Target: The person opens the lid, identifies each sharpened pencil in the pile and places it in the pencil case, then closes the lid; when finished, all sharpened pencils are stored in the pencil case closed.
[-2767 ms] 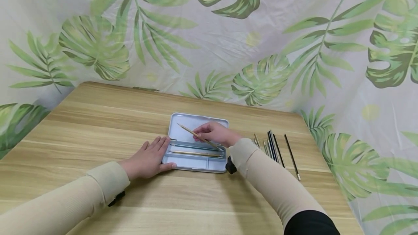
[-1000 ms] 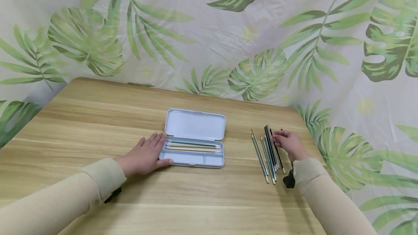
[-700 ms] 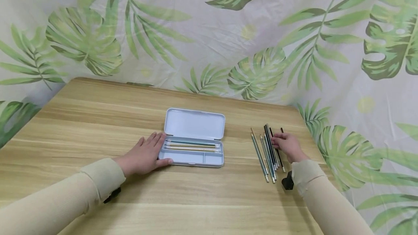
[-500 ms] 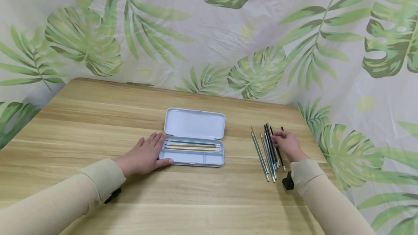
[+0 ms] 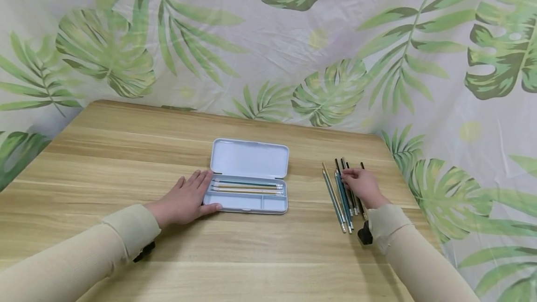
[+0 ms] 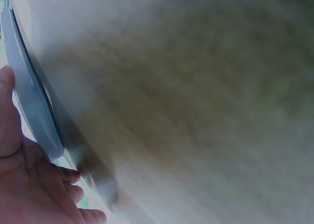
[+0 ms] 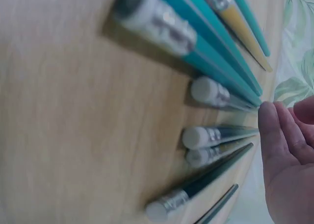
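Observation:
A pale blue pencil case (image 5: 249, 159) lies with its lid raised on the table. Several pencils (image 5: 247, 187) fill its back compartment, teal and gold ones among them. My left hand (image 5: 184, 202) lies with fingers extended against the case's left end, its thumb at the front edge; the left wrist view shows the case's side (image 6: 32, 87) beside the palm. On the right, my right hand (image 5: 364, 186) is over a loose group of pencils (image 5: 339, 199). In the right wrist view its fingertips touch the far part of a teal pencil (image 7: 221, 69), and the thumb stays apart from them.
Black pencils (image 7: 196, 180) with white erasers lie partly under the right hand, spread at slight angles. A wooden table (image 5: 235, 255) carries everything. Behind it hangs a leaf-patterned cloth (image 5: 268, 45).
Earlier, my right hand held a gold pencil over the case; that hand has since gone right to the loose pencils. Lately it shifted slightly left, and some pencils moved apart. My left hand stays put.

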`<action>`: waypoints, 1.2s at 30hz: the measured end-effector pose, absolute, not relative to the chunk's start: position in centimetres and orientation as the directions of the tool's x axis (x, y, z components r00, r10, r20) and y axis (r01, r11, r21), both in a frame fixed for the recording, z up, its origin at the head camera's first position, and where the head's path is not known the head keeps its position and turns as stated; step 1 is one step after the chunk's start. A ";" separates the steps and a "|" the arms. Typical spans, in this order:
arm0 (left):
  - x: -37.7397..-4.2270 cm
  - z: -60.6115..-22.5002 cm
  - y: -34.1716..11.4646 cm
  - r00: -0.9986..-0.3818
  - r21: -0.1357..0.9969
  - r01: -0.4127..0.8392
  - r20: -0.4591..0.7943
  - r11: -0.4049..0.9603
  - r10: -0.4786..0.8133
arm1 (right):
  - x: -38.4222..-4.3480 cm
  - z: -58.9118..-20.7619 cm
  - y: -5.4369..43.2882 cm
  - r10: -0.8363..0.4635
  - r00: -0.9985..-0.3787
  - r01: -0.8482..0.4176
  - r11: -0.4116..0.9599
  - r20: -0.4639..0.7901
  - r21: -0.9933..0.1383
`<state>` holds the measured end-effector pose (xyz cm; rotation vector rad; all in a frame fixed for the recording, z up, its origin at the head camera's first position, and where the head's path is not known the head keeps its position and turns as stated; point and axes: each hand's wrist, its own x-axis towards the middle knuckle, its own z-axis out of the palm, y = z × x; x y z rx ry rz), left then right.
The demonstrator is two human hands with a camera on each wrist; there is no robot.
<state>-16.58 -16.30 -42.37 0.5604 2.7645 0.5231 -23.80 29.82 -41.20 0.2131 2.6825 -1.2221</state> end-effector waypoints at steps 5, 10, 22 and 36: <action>-16.8 -42.6 -16.5 -0.888 0.395 0.319 -0.192 0.862 0.417 | -23.9 -41.6 29.7 0.043 -0.976 0.183 0.686 -0.211 -0.704; -16.8 -42.5 -16.5 -0.888 0.390 0.319 -0.196 0.864 0.416 | -23.9 -41.7 29.5 -0.032 -0.982 0.101 0.746 -0.187 -0.659; -16.8 -43.0 -16.6 -0.886 0.396 0.323 -0.192 0.860 0.421 | -23.4 -42.3 28.2 -0.017 -0.974 0.127 0.782 -0.225 -0.610; -16.6 -42.3 -16.2 -0.888 0.384 0.316 -0.204 0.868 0.413 | -24.4 -41.0 27.9 0.007 -0.964 0.210 0.630 -0.266 -0.747</action>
